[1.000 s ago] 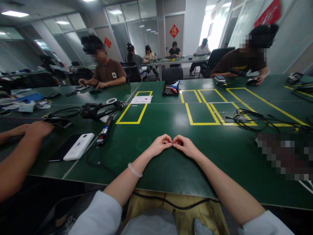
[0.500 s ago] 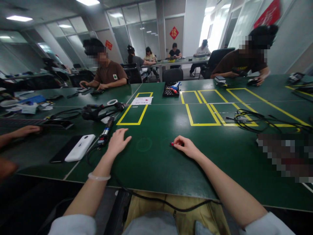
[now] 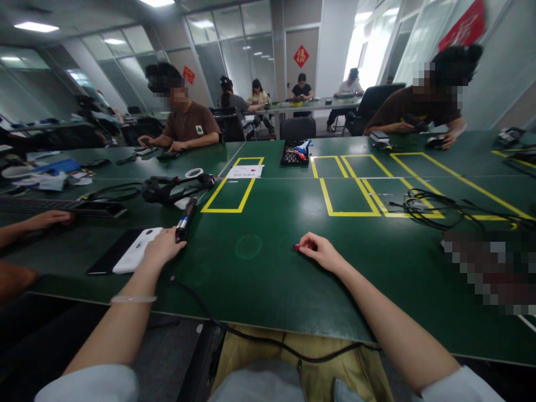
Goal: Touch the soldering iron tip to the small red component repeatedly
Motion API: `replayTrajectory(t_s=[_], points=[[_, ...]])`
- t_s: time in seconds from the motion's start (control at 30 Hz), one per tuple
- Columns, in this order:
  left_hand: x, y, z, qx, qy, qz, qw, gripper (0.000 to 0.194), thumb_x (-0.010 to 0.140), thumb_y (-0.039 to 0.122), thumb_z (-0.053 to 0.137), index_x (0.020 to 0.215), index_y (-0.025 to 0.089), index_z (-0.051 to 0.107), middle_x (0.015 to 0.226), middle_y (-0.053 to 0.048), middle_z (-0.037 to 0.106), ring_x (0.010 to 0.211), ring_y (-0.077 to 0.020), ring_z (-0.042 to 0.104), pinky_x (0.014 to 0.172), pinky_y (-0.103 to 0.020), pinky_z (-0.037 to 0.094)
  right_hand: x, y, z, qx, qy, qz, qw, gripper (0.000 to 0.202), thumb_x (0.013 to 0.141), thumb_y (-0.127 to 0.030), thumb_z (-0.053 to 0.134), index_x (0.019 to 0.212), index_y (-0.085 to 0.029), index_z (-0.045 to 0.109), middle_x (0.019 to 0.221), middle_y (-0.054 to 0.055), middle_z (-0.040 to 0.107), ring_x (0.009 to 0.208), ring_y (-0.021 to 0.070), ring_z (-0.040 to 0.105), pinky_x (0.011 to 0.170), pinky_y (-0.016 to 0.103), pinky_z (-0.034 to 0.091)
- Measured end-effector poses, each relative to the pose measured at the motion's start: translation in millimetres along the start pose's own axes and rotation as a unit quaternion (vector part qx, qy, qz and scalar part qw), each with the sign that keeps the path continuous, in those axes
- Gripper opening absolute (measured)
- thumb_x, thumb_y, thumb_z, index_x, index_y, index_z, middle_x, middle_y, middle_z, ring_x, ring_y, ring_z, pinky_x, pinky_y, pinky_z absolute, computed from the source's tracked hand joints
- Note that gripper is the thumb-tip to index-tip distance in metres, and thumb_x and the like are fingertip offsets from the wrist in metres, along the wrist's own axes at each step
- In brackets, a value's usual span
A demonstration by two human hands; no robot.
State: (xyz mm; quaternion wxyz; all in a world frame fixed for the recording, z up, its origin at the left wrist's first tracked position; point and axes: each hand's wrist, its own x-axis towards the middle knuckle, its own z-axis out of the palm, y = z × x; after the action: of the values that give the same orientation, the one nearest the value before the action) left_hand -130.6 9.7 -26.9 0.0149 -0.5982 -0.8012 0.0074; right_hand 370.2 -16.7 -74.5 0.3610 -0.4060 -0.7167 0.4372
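Observation:
My left hand (image 3: pixel 162 247) has its fingers closed over the near end of a black, silver and blue electric screwdriver (image 3: pixel 186 216), which lies slanted on the green table (image 3: pixel 251 290). Part of that end is covered by the fingers. Beneath and beside this hand is a white phone-shaped device (image 3: pixel 133 254) on a black flat pad (image 3: pixel 104 257). My right hand (image 3: pixel 320 252) rests on the table farther right, thumb and finger pinching a small red and black piece (image 3: pixel 296 247). Its exact kind is too small to tell.
Yellow tape rectangles (image 3: pixel 349 214) mark the table. A black tray (image 3: pixel 295 153) with tools stands at the back. Black cables (image 3: pixel 422 204) lie right; a black headset-like device (image 3: pixel 167 191) and tape roll (image 3: pixel 194 173) lie left. A neighbour's hand (image 3: pixel 52 219) is at far left.
My left hand has moved left and closed onto the near end of the electric screwdriver; before, it was open beside it. My right hand keeps its pinch in the same place.

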Motion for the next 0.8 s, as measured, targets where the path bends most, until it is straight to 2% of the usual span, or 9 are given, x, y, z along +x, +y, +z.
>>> replayTrajectory(t_s=[0.13,0.23,0.4,0.5,0.6,0.7,0.8], points=[[11.6,-11.4,3.1,0.003,-0.021,0.024,1.0,0.07,0.073,0.046,0.055,0.133,0.012,0.046,0.131,-0.023,0.051,0.111,-0.0392,0.055,0.085,-0.047,0.046,-0.7,-0.3,-0.3,0.001,0.0,0.0,1.0,0.015,0.082,-0.031,0.061,0.087,-0.017,0.06,0.07,-0.001,0.055,0.063,0.0123,0.048,0.06,0.024,0.038],[18.7,-16.4,3.8,0.005,-0.038,0.052,0.998,0.074,0.07,0.048,0.056,0.133,0.01,0.047,0.123,-0.023,0.056,0.108,-0.0366,0.057,0.086,-0.044,0.046,-1.0,-0.8,-0.6,-0.003,-0.001,-0.001,1.0,0.015,0.082,-0.031,0.061,0.088,-0.017,0.06,0.07,-0.001,0.056,0.063,0.0122,0.048,0.06,0.024,0.038],[16.3,-5.6,2.5,0.012,-0.007,0.058,0.998,0.075,0.068,0.048,0.058,0.132,0.01,0.049,0.115,-0.019,0.058,0.108,-0.0346,0.056,0.091,-0.041,0.044,-0.9,-3.1,-0.7,-0.003,-0.003,-0.001,1.0,0.014,0.082,-0.03,0.061,0.088,-0.017,0.06,0.071,-0.001,0.056,0.063,0.0123,0.048,0.06,0.024,0.038],[7.0,12.5,3.6,0.005,0.011,0.048,0.999,0.075,0.069,0.051,0.057,0.132,0.01,0.049,0.116,-0.018,0.058,0.109,-0.0339,0.055,0.092,-0.04,0.044,-0.6,-3.7,-0.2,0.002,-0.005,0.0,1.0,0.015,0.082,-0.031,0.061,0.087,-0.017,0.059,0.07,-0.001,0.055,0.063,0.0123,0.048,0.06,0.024,0.038],[-6.3,39.2,5.9,-0.012,0.033,0.051,0.998,0.075,0.07,0.052,0.057,0.132,0.012,0.049,0.116,-0.018,0.057,0.108,-0.0328,0.056,0.092,-0.039,0.044,-0.1,-3.4,0.4,0.003,-0.003,-0.003,1.0,0.014,0.082,-0.03,0.061,0.087,-0.017,0.059,0.07,-0.001,0.055,0.063,0.0124,0.048,0.061,0.024,0.038],[-23.4,76.1,7.2,-0.042,0.045,0.078,0.995,0.069,0.072,0.052,0.057,0.129,0.014,0.051,0.113,-0.016,0.057,0.104,-0.0308,0.056,0.09,-0.038,0.045,0.1,-2.7,0.6,0.0,-0.004,-0.005,1.0,0.013,0.081,-0.029,0.061,0.087,-0.017,0.059,0.071,-0.001,0.055,0.064,0.0125,0.048,0.061,0.025,0.038],[-43.1,121.5,7.3,-0.078,0.053,0.117,0.989,0.065,0.072,0.05,0.058,0.127,0.015,0.052,0.111,-0.015,0.056,0.102,-0.0296,0.056,0.088,-0.037,0.045,0.1,-1.9,0.2,-0.004,-0.005,-0.006,1.0,0.012,0.082,-0.029,0.06,0.087,-0.018,0.059,0.071,-0.001,0.055,0.064,0.0124,0.048,0.061,0.024,0.038]])
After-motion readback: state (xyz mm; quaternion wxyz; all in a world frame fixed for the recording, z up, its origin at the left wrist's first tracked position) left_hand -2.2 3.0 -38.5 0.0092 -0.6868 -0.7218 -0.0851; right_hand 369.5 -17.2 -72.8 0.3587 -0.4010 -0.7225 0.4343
